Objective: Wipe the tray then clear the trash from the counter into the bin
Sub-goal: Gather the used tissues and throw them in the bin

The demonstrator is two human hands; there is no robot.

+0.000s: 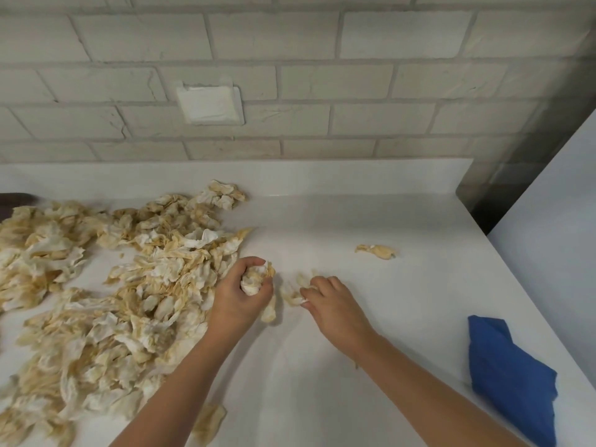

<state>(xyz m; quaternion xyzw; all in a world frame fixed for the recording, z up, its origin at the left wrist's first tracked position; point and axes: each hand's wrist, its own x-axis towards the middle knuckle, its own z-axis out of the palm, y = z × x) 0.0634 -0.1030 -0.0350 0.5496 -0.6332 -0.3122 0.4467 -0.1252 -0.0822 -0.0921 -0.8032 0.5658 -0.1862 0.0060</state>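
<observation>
Trash (96, 285) litters white counter (371, 214) below brick wall (322, 75).

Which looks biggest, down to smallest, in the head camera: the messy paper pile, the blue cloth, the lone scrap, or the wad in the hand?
1. Messy paper pile, by far.
2. Blue cloth, though it lies nearer the camera.
3. Lone scrap and the wad gripped by the left hand look alike; fingers hide part of the wad.

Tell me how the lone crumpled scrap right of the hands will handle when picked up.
The lone scrap looks thin and crumpled, so probably floppy and very light. It should crush small, like the wad in the left hand. Lying flat, it likely won't roll.
</observation>
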